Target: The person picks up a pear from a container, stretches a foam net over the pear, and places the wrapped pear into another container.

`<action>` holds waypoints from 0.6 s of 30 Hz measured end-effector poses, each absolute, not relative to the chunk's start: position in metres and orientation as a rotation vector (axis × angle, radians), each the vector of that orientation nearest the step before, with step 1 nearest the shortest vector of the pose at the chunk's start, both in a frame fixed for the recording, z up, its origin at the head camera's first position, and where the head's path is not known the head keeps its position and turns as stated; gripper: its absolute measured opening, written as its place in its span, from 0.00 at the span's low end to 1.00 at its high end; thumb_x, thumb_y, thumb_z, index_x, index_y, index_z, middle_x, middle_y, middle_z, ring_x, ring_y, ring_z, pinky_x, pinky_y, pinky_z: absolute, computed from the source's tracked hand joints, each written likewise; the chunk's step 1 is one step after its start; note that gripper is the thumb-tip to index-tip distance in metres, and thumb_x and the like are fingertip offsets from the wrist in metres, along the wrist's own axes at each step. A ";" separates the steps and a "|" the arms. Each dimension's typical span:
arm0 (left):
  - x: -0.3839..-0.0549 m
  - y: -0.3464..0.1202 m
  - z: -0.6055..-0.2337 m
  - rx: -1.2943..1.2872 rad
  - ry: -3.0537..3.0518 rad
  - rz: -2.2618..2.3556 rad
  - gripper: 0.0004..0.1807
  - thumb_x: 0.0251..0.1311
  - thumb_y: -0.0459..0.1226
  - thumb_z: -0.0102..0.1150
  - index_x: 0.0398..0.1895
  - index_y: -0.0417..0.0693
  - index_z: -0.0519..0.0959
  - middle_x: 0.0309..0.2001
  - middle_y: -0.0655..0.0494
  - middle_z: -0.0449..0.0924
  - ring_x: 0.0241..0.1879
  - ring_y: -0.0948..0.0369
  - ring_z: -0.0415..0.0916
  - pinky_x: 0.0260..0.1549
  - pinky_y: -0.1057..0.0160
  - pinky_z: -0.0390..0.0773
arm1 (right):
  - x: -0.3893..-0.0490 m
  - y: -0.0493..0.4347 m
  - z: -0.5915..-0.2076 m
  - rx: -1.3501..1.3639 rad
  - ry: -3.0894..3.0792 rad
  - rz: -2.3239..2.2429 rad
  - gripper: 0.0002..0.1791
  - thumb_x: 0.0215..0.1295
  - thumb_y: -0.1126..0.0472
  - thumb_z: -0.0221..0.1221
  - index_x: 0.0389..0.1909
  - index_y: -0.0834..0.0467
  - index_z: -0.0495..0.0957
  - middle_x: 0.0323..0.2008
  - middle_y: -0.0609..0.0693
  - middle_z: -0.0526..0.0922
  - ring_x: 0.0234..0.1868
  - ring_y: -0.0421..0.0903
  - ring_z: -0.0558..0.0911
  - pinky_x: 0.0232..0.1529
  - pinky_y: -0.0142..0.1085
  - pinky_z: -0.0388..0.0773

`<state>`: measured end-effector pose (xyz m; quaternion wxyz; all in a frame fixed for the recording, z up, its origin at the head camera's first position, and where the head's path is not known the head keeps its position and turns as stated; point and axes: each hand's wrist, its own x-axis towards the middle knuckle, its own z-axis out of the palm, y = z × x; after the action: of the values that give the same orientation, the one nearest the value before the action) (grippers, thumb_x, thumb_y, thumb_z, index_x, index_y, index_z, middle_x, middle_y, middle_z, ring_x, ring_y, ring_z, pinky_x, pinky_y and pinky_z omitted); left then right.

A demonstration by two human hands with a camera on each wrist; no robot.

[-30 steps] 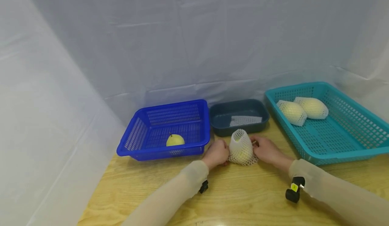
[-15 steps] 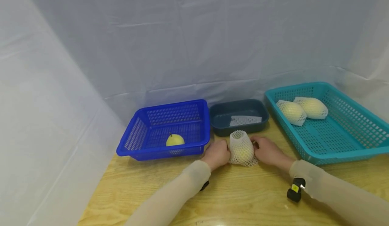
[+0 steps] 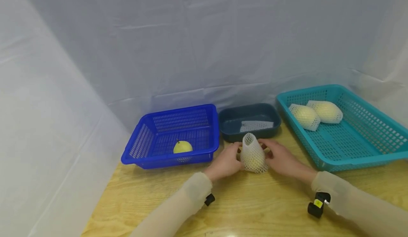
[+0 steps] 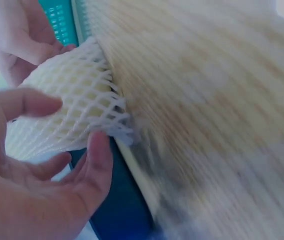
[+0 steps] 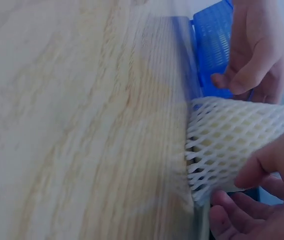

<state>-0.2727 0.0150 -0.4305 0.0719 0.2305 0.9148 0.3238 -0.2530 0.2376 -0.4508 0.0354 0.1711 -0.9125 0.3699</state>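
Fingers of your L hand (image 3: 225, 162) & R hand (image 3: 283, 160) curve round the netted pear (image 3: 256, 162), btwn them at the worktop (image 3: 242, 205); can't tell how firmly. Uneven squeeze cd tip it; hard tug might tear the mesh (image 3: 250, 145).

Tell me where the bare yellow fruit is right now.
In the head view, the bare yellow fruit sits inside the blue basket on the left, toward its near side, left of the left hand.
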 end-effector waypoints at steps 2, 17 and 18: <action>-0.273 0.015 -0.432 0.749 2.689 1.035 0.37 0.52 0.35 0.73 0.68 0.47 0.70 0.57 0.52 0.79 0.56 0.58 0.77 0.56 0.57 0.77 | -0.250 0.236 -0.448 0.578 -2.817 1.174 0.38 0.58 0.74 0.59 0.72 0.63 0.64 0.57 0.62 0.78 0.50 0.54 0.81 0.47 0.46 0.80; -0.276 0.024 -0.443 0.768 2.603 1.121 0.41 0.41 0.32 0.78 0.63 0.48 0.71 0.51 0.56 0.81 0.48 0.63 0.77 0.52 0.62 0.77 | -0.248 0.233 -0.449 0.681 -2.850 1.242 0.46 0.50 0.75 0.60 0.75 0.64 0.58 0.60 0.63 0.77 0.50 0.53 0.79 0.47 0.43 0.78; -0.276 0.024 -0.444 0.759 2.607 1.120 0.41 0.40 0.32 0.78 0.63 0.48 0.72 0.50 0.56 0.81 0.47 0.63 0.77 0.51 0.62 0.77 | -0.249 0.233 -0.450 0.683 -2.844 1.257 0.46 0.49 0.75 0.60 0.75 0.63 0.58 0.58 0.63 0.77 0.48 0.52 0.79 0.45 0.42 0.77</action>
<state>-0.2762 0.0240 -0.4437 0.1020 0.2569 0.8830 0.3794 -0.2487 0.2328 -0.4495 -0.0211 0.2145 -0.8931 0.3948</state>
